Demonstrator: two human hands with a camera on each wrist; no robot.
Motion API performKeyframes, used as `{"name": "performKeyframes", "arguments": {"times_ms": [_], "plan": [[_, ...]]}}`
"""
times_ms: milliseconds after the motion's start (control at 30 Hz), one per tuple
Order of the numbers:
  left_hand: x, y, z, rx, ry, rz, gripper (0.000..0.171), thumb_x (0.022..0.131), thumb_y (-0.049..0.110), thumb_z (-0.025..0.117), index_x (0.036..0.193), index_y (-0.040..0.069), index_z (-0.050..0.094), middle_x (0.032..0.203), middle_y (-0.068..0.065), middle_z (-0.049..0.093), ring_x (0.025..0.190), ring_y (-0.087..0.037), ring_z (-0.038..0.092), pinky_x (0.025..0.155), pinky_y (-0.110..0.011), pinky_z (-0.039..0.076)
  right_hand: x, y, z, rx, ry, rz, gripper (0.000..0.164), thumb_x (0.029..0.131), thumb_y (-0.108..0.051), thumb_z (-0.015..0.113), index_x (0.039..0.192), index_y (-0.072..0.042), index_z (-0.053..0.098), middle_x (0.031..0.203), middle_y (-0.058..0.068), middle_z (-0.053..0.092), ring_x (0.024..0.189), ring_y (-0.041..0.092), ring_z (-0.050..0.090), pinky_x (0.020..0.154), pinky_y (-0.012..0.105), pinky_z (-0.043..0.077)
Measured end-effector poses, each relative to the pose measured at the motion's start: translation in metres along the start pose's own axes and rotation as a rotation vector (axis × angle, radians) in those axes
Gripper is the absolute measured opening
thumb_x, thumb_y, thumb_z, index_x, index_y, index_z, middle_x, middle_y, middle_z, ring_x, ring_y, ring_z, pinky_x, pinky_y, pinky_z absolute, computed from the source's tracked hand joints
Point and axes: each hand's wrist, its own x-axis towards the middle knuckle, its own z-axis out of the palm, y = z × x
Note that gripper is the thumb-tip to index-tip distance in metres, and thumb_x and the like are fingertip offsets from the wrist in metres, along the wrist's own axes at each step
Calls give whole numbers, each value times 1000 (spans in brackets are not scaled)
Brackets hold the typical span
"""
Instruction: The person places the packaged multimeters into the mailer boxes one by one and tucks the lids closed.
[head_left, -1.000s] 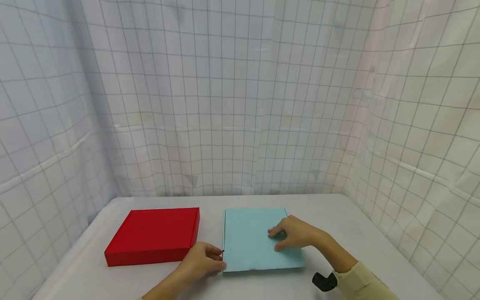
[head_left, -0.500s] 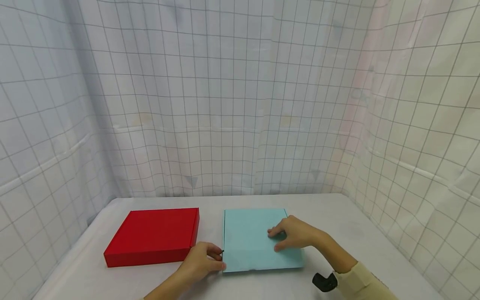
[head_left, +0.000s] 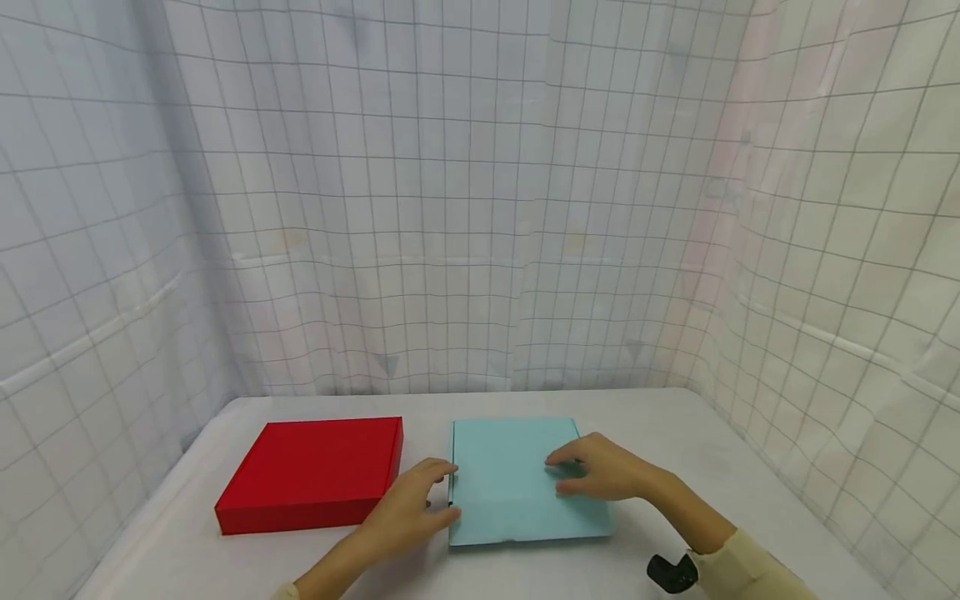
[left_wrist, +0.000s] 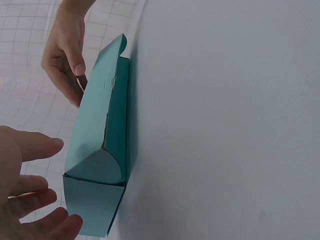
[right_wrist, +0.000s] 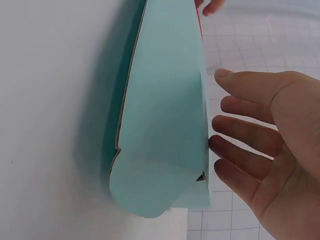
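Observation:
A light blue cardboard box (head_left: 502, 479) lies flat on the table, right of centre. Its lid is down over the top, but in the left wrist view the lid's front flap (left_wrist: 95, 120) hangs outside with a gap behind it. A rounded ear (right_wrist: 145, 192) of that flap sticks out in the right wrist view. My left hand (head_left: 405, 512) hovers by the box's left side, thumb and fingers spread, gripping nothing. Over the right part of the lid is my right hand (head_left: 611, 471), its fingers loosely bent; whether the fingertips touch the lid is hard to tell.
A closed red cardboard box (head_left: 315, 471) sits left of the blue one, close behind my left forearm. White cloth covers the table (head_left: 637, 417). White checked curtains (head_left: 480, 208) stand around the back and both sides. A black device (head_left: 671, 575) is at my right cuff.
My left hand has let go of the box's front left corner and spread its fingers slightly farther back. My right hand has shifted a little to the right. The box looks unmoved.

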Motion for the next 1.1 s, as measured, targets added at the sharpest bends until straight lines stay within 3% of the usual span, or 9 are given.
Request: {"name": "performKeyframes", "arguments": {"times_ms": [133, 367, 633, 933, 1100], "plan": [[7, 0, -4, 60, -30, 122, 54, 93, 26, 78, 138, 2, 60, 141, -10, 57, 125, -30, 57, 87, -36, 60, -10, 4, -2, 7, 48, 15, 38, 97, -29, 75, 126, -5, 73, 126, 4, 71, 118, 21, 65, 98, 42, 55], [23, 2, -3, 144, -102, 189, 56, 95, 30, 76, 141, 4, 59, 142, -6, 56, 130, -26, 53, 104, -47, 51, -31, 11, -7, 40, 90, 40, 41, 99, -30, 72, 125, 2, 71, 125, 10, 71, 113, 28, 67, 91, 41, 58], [30, 1, 1, 227, -175, 206, 53, 95, 32, 75, 138, 3, 63, 140, -6, 59, 131, -27, 54, 107, -43, 48, -47, 19, -6, 80, 99, 52, 44, 99, -30, 73, 127, 4, 69, 126, 14, 70, 111, 32, 68, 91, 42, 58], [30, -8, 6, 208, -166, 222, 53, 97, 36, 74, 138, 6, 65, 140, 0, 60, 131, -22, 55, 107, -41, 48, -66, 25, -1, 85, 93, 130, 52, 97, -36, 74, 124, 8, 68, 121, 19, 71, 103, 30, 72, 86, 43, 60], [28, -10, 5, 191, -151, 204, 54, 96, 39, 74, 139, 8, 65, 141, 2, 61, 132, -22, 55, 107, -44, 48, -73, 33, 6, 111, 76, 141, 48, 97, -37, 74, 118, 5, 72, 113, 13, 75, 95, 19, 73, 81, 37, 61]]}}
